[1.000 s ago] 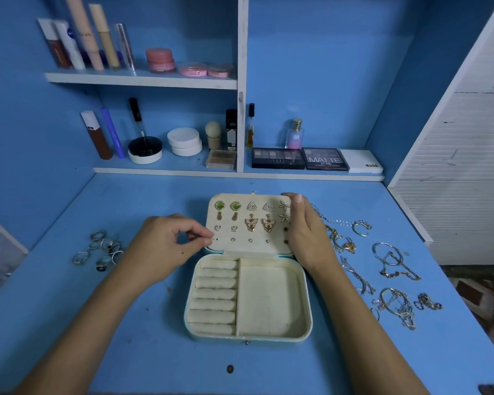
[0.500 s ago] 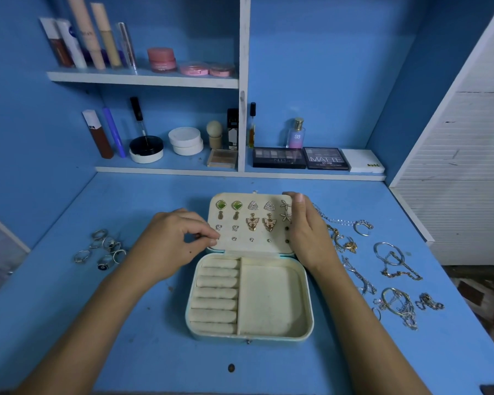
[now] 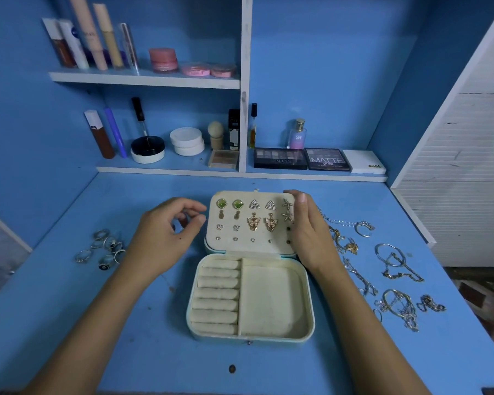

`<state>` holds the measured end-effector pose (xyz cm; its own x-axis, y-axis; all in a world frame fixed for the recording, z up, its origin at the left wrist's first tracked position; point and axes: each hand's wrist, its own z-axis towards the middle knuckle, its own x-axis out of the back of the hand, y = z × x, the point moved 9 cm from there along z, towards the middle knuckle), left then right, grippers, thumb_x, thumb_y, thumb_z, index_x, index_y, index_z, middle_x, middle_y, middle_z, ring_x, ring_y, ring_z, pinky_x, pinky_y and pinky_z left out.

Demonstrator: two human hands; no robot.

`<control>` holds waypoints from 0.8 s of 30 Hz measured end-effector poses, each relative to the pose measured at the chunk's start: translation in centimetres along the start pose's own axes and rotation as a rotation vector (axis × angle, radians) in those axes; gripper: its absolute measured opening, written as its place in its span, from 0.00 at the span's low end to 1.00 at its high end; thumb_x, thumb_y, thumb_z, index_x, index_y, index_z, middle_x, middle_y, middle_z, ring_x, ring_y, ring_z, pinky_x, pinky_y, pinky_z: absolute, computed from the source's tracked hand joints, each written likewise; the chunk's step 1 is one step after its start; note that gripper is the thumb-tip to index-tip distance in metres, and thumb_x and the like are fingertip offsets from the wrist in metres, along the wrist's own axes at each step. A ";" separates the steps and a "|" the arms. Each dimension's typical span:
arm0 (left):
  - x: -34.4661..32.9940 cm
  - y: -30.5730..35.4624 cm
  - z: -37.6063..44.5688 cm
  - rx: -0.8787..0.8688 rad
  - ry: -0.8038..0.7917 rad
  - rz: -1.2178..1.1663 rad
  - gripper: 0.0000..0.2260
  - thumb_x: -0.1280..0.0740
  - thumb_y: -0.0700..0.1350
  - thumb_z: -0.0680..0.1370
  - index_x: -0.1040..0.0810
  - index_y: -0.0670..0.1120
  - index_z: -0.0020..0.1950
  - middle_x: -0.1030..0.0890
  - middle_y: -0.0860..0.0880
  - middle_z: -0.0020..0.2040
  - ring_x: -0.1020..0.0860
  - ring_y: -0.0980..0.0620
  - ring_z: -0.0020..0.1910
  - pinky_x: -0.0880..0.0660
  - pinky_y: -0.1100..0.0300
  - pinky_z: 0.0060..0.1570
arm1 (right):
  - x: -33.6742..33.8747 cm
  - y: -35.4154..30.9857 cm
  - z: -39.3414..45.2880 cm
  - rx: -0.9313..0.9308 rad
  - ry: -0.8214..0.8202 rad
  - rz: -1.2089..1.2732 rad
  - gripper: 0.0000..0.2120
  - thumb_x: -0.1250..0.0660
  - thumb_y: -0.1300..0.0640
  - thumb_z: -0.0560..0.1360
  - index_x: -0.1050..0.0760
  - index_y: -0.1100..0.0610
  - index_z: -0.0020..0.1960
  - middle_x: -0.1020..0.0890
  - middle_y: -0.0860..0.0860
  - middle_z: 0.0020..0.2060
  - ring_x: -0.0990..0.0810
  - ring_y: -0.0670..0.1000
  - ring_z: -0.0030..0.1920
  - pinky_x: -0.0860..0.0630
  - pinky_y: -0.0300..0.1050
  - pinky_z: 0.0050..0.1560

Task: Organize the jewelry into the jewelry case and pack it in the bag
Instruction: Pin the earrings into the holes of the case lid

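On the blue surface, the cream jewelry case lies open with its lid tilted up on the far side. Earrings sit pinned in rows across the lid's panel. Inside the case base, ring rolls fill the left part and a bare compartment takes the right. The right hand rests against the lid's right edge, fingers flat along it, thumb at the top corner, steadying it in a loose grip. The left hand hovers just left of the lid, thumb and forefinger pinched close together; whether anything sits between them cannot be told. Left of the case lies a cluster of rings; right of it, well spread, lie chains and bracelets. Beyond the case, shelves carry cosmetics.
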<state>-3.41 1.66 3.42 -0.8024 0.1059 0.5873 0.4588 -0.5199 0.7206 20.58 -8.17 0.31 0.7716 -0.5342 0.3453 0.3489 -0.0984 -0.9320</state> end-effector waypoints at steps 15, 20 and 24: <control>-4.2 -2.9 -0.4 0.144 -0.298 -0.128 0.25 0.35 0.65 0.64 0.21 0.52 0.53 0.28 0.59 0.53 0.28 0.59 0.46 0.32 0.62 0.47 | 0.1 -0.2 0.0 0.016 0.021 0.004 0.20 0.56 0.37 0.83 0.27 0.37 0.59 0.21 0.35 0.47 0.23 0.36 0.47 0.24 0.41 0.50; -4.3 -2.9 -0.5 0.141 -0.275 -0.153 0.21 0.34 0.65 0.64 0.22 0.54 0.51 0.28 0.60 0.52 0.29 0.59 0.47 0.31 0.62 0.48 | 0.4 -0.7 0.7 0.004 0.037 -0.024 0.22 0.57 0.38 0.83 0.24 0.37 0.54 0.19 0.39 0.51 0.21 0.42 0.55 0.26 0.43 0.55; -4.4 -2.9 -0.6 0.135 -0.275 -0.148 0.20 0.34 0.64 0.65 0.23 0.54 0.51 0.29 0.60 0.53 0.29 0.60 0.48 0.30 0.62 0.48 | 0.8 -1.2 1.9 -0.025 0.027 -0.079 0.28 0.57 0.38 0.83 0.19 0.44 0.50 0.16 0.42 0.47 0.20 0.40 0.52 0.27 0.40 0.51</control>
<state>-1.38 2.22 -1.47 -0.7394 0.4061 0.5371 0.4061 -0.3672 0.8368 21.74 -6.89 1.95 0.7278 -0.5461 0.4147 0.3942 -0.1616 -0.9047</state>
